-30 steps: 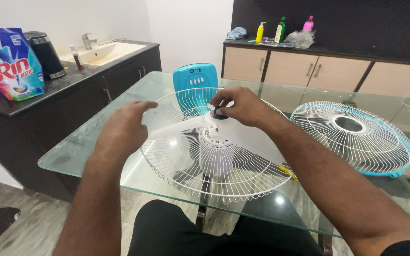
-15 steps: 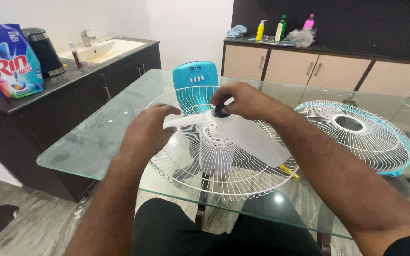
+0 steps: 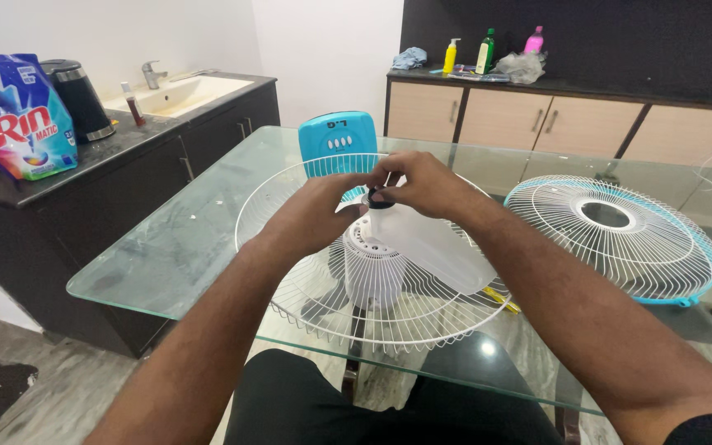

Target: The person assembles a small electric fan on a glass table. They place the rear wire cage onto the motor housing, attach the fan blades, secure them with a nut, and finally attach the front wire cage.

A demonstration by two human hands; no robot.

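Right hand (image 3: 422, 183) pinching the black cap (image 3: 380, 198) at the fan blade (image 3: 430, 247) hub, left hand (image 3: 316, 216) curled around the blade beside it, rear guard (image 3: 306, 280) on the glass table (image 3: 175, 239).

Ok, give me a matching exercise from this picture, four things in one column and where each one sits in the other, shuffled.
Things:
1. black knob
2. loose fan grille
3. detergent pouch
4. yellow bottle

Places:
A. on the pale cabinet by the dark wall
B. at the fan's hub, under the right hand's fingers
C. on the dark counter beside the kettle
D. flat on the glass table, to the right

Pairs: 1-B, 2-D, 3-C, 4-A
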